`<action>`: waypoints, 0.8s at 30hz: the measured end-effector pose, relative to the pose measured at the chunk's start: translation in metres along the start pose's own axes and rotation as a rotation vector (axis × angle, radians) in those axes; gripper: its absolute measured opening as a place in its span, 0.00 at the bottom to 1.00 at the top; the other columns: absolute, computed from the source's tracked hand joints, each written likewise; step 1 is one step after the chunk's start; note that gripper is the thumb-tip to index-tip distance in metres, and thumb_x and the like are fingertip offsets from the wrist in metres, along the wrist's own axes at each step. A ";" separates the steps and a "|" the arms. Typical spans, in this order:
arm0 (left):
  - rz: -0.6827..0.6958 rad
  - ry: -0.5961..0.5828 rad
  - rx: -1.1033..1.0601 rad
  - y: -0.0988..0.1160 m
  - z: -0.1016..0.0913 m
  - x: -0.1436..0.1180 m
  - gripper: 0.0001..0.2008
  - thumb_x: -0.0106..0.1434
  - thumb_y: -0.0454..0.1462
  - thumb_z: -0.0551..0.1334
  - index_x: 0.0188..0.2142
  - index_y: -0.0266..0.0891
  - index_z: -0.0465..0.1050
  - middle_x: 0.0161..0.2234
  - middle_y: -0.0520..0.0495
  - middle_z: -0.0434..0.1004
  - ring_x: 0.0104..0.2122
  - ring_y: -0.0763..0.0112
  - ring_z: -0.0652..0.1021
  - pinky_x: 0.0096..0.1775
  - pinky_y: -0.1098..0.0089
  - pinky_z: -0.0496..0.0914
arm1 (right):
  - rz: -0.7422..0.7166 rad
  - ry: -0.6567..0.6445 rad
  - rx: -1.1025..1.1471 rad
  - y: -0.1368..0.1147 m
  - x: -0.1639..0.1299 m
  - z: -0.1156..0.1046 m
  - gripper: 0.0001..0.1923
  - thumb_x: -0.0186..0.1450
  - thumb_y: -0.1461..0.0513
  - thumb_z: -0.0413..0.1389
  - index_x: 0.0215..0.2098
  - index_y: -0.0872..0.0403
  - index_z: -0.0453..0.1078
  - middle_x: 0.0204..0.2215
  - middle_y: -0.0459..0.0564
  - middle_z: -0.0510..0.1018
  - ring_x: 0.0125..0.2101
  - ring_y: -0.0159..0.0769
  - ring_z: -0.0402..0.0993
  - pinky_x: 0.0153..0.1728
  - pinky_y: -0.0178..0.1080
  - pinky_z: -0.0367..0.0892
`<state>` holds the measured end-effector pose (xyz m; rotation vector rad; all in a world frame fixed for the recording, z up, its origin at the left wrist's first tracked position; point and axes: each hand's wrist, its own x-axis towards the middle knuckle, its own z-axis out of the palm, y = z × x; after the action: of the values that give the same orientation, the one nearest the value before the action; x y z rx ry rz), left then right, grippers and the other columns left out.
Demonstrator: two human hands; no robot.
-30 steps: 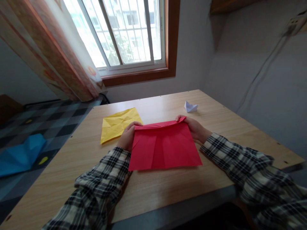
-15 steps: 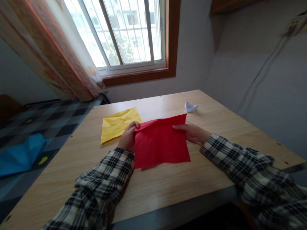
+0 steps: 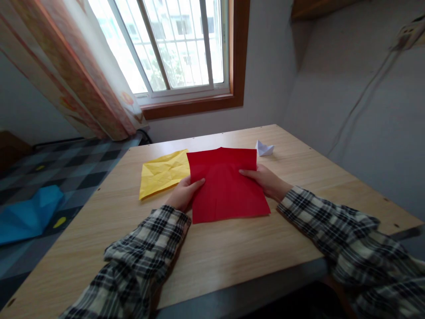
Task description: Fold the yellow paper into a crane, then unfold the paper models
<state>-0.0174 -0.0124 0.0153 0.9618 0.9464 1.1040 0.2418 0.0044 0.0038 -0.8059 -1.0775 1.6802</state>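
Note:
A sheet of red paper (image 3: 229, 195) is spread between my hands above the wooden table, with faint creases down its middle. My left hand (image 3: 183, 192) grips its left side, thumb on top and the other fingers hidden beneath. On the opposite side my right hand (image 3: 265, 179) pinches the sheet the same way. Just behind my left hand lies a creased yellow sheet of paper (image 3: 164, 173), partly covered by the red one. Beyond my right hand stands a small white folded-paper boat (image 3: 264, 148).
The light wooden table (image 3: 318, 208) reaches toward the window (image 3: 172, 48) and the wall. To the left, a blue folded paper (image 3: 31, 215) rests on a dark checked cloth (image 3: 86, 164). A patterned curtain (image 3: 76, 66) hangs beside the window. A cable (image 3: 358, 104) runs down the right wall.
The red paper's far edge, folded over at the left before, now lies opened out and farther up. My left hand has moved slightly down along the side, while my right hand stays nearly in place.

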 end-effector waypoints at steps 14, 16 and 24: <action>0.035 0.178 -0.002 0.015 0.010 -0.003 0.12 0.60 0.35 0.67 0.45 0.35 0.79 0.39 0.42 0.85 0.42 0.56 0.83 0.46 0.58 0.79 | -0.026 0.083 0.087 -0.015 -0.002 0.009 0.10 0.65 0.61 0.61 0.45 0.53 0.75 0.40 0.53 0.84 0.38 0.43 0.82 0.43 0.48 0.79; 0.034 0.209 0.007 0.018 0.011 -0.003 0.11 0.61 0.35 0.66 0.44 0.35 0.79 0.37 0.42 0.85 0.41 0.57 0.84 0.45 0.59 0.80 | -0.020 0.118 0.057 -0.017 -0.003 0.009 0.08 0.66 0.60 0.59 0.43 0.53 0.76 0.39 0.53 0.84 0.39 0.44 0.82 0.42 0.49 0.79; 0.075 0.235 -0.042 0.015 0.015 -0.003 0.11 0.61 0.36 0.67 0.44 0.36 0.78 0.37 0.44 0.85 0.39 0.60 0.84 0.44 0.62 0.80 | -0.037 0.126 0.094 -0.021 -0.006 0.011 0.09 0.67 0.57 0.59 0.42 0.53 0.75 0.43 0.53 0.84 0.45 0.46 0.81 0.46 0.49 0.77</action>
<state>-0.0077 -0.0150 0.0339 0.8517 1.0793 1.3165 0.2413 -0.0009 0.0278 -0.8158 -0.9150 1.6144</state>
